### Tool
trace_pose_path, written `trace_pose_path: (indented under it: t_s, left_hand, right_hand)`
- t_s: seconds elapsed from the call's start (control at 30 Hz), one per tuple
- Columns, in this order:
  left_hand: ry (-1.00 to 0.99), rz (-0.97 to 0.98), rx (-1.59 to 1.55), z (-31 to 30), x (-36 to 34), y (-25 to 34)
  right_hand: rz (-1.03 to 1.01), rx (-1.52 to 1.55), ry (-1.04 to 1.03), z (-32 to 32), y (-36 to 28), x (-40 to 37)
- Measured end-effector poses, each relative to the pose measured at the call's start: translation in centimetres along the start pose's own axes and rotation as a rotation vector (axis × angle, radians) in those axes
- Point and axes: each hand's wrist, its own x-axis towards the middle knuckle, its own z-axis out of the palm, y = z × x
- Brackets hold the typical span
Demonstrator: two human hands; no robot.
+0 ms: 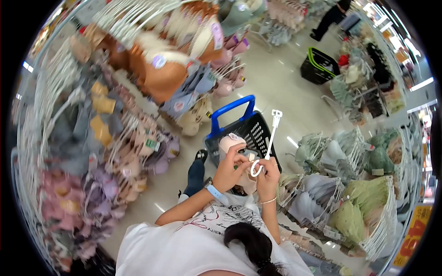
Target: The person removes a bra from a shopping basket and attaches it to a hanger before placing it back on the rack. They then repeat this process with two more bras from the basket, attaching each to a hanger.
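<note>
In front of my white shirt, my right hand [268,178] is closed on a white plastic hanger [272,135]. The hanger's bar points up and away, and its round hook curls beside my fingers. A pale pink-beige bra [231,141] hangs at my hands, one cup showing above my left hand and more of it below. My left hand [231,171], with a watch and a blue band at the wrist, pinches the bra close to the hanger. The exact spot under those fingertips is hidden.
A black basket with a blue handle [232,110] stands just beyond my hands. Racks of bras [161,69] crowd the left, and more hanging bras [317,195] line the right. Another black basket [317,66] sits on the floor near a person in dark trousers [328,22].
</note>
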Motion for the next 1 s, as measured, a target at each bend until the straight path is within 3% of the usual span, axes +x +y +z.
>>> trace_pose_path:
  t_s: [0.07, 0.17, 0.27, 0.47, 0.53, 0.6, 0.67, 0.7, 0.73, 0.8, 1.0]
  left_hand:
    - [-0.059, 0.071, 0.104, -0.1, -2.1, -1.7]
    - [0.016, 0.257, 0.197, 0.4, -5.9, -3.6]
    - [0.278, 0.257, 0.141, 1.7, -9.5, -3.8]
    - [0.267, 0.288, 0.276, 1.5, -13.7, -3.1]
    - [0.231, -0.008, 0.134, 1.4, -15.0, -2.6]
    - [0.323, 0.044, 0.057, 1.4, -15.9, -3.4]
    - [0.293, 0.138, 0.240, 0.5, -17.4, -4.2]
    - [0.256, 0.034, -0.050, 0.4, -18.3, -3.6]
    - [0.286, 0.036, -0.045, -0.1, -19.1, -3.6]
    - [0.100, 0.012, -0.402, -1.2, -20.8, -3.8]
    - [0.034, -0.001, -0.621, -4.4, -26.7, -3.6]
  right_hand:
    - [-0.044, 0.036, -0.078, -0.4, 0.6, -1.4]
    - [-0.063, 0.105, -0.240, -0.7, 0.5, -3.6]
    - [-0.025, 0.231, -0.387, -0.9, 0.5, -5.8]
    - [-0.079, 0.245, -0.497, -2.1, -0.3, -7.9]
    - [-0.124, 0.292, -0.494, -2.1, -1.2, -8.4]
    - [-0.101, 0.294, -0.555, -1.8, -1.0, -8.9]
    - [0.014, 0.439, -0.678, -1.5, -1.4, -9.5]
    - [0.069, 0.514, -0.750, -1.2, -1.8, -9.8]
    - [0.063, 0.504, -0.836, -0.9, -1.7, -9.9]
    - [0.151, 0.588, -0.969, -0.3, -3.2, -10.7]
    - [-0.086, 0.724, -1.266, 3.9, -4.8, -14.1]
